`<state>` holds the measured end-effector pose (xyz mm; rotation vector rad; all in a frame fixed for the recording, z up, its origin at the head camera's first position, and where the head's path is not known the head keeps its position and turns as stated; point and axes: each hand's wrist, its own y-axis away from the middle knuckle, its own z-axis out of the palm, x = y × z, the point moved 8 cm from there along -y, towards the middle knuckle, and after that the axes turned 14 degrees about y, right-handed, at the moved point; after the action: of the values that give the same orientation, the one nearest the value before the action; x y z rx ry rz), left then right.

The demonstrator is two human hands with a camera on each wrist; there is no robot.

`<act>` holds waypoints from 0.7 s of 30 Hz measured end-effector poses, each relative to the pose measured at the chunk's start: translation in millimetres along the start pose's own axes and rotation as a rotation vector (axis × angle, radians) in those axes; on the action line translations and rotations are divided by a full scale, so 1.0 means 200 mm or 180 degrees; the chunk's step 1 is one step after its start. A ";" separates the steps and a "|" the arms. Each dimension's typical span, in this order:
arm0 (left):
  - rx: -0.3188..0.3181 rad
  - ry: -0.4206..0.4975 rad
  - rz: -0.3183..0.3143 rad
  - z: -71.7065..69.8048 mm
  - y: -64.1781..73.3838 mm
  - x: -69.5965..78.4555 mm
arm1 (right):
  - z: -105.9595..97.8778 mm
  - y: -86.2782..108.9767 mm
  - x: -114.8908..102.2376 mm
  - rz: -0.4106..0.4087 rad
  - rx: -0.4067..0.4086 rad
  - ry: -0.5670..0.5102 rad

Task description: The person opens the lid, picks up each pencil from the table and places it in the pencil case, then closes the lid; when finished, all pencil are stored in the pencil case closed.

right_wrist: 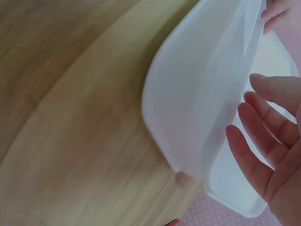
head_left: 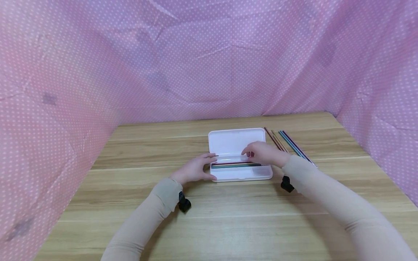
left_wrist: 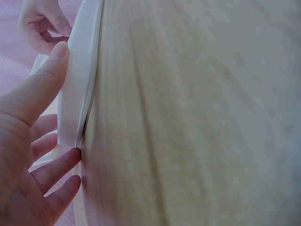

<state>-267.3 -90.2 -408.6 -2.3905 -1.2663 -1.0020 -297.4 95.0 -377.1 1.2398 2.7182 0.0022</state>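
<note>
A white plastic pencil case (head_left: 240,175) lies with its lid (head_left: 236,140) laid back, hinge side away from me. Inside it, several coloured pencils (head_left: 235,165) lie lengthwise. My left hand (head_left: 195,169) holds the case's left end, thumb at the front corner and fingers around the end wall. In the left wrist view, the thumb (left_wrist: 51,70) rests against the front wall. Above the right part of the case is my right hand (head_left: 261,153). Its loosely bent fingers (right_wrist: 256,157) have nothing visible between them in the right wrist view.
To the right of the case, several more coloured pencils (head_left: 295,145) lie slanting on the wooden table (head_left: 209,224), partly hidden behind the right forearm. A pink dotted cloth (head_left: 196,65) hangs around the table's back and sides.
</note>
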 end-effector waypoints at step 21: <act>0.0007 -0.0073 -0.0048 0.01 -0.02 -0.03 | -0.03 0.17 0.22 0.0210 0.0376 -0.0191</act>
<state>-272.0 -91.2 -414.2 -2.4008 -1.2946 -0.9796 -300.6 150.9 -374.7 1.3376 2.6593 -0.1875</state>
